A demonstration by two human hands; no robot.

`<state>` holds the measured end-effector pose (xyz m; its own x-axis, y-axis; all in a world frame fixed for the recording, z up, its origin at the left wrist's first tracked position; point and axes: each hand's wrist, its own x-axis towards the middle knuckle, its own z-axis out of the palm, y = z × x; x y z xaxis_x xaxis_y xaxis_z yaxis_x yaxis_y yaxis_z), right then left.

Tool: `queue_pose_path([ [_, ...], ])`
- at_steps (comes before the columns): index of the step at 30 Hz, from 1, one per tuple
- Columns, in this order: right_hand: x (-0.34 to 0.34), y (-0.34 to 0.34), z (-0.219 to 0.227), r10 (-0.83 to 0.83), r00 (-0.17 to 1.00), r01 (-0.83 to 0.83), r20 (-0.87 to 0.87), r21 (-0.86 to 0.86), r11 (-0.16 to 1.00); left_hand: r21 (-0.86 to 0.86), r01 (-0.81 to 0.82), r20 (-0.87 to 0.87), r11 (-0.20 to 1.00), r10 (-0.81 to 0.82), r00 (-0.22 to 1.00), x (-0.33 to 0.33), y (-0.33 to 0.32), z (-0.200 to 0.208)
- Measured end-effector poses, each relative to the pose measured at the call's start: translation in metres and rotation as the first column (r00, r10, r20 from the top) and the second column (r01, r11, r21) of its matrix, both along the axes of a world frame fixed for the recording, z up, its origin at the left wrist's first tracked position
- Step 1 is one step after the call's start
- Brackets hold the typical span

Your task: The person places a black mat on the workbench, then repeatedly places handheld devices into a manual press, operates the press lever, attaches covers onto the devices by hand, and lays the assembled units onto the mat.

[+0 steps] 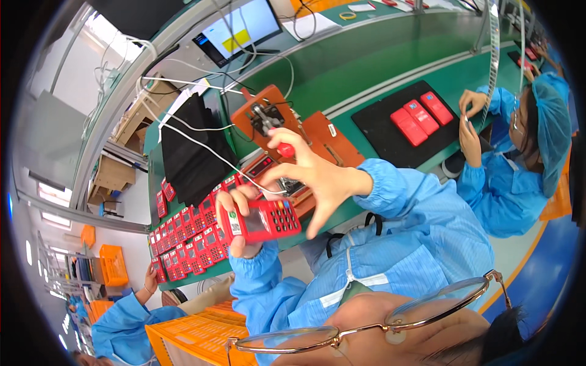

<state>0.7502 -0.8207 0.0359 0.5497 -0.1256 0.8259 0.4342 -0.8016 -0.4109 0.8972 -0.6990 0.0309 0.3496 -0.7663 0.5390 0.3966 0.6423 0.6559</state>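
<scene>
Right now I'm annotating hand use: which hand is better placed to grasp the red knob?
Probably the right hand: its fingers are beside the red knob, while the left hand holds a red keypad terminal.

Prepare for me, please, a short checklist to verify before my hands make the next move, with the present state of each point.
1. Red terminal gripped by the left hand: ok, fingers at its end.
2. Terminal keypad uncovered: ok, the keys are in view.
3. Right hand open: ok, thumb and fingers are spread.
4. Right hand free of the red knob: cannot tell, they overlap closely in this view.
5. White cable well away from the hands: not ok, it runs close to the right fingers.
6. Monitor lit: ok, its screen is bright.
</scene>
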Motion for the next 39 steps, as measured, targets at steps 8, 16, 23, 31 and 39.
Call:
queue_pose_path([
  [8,0.018,0.012,-0.016,-0.110,0.994,0.104,0.018,0.220,0.970,-0.174,-0.125,0.770,0.977,0.214,0.601,-0.013,-0.083,0.060],
  [16,-0.070,-0.019,-0.056,0.147,0.965,0.037,-0.217,0.670,0.741,-0.165,-0.075,0.979,0.983,0.173,0.110,-0.018,-0.109,0.060],
  [23,-0.174,-0.076,-0.149,-0.684,0.409,0.887,-0.604,0.087,0.453,-0.418,-0.173,0.889,0.892,0.440,0.126,-0.022,-0.116,0.083],
  [31,-0.157,-0.078,-0.186,-0.898,-0.074,0.851,-0.433,-0.498,0.170,-0.362,-0.596,0.834,0.717,0.534,0.136,0.076,-0.217,0.106],
  [39,-0.166,-0.070,-0.170,-0.884,-0.050,0.890,-0.465,-0.422,0.172,0.349,-0.592,0.866,0.726,-0.009,0.500,0.098,0.003,-0.078],
])
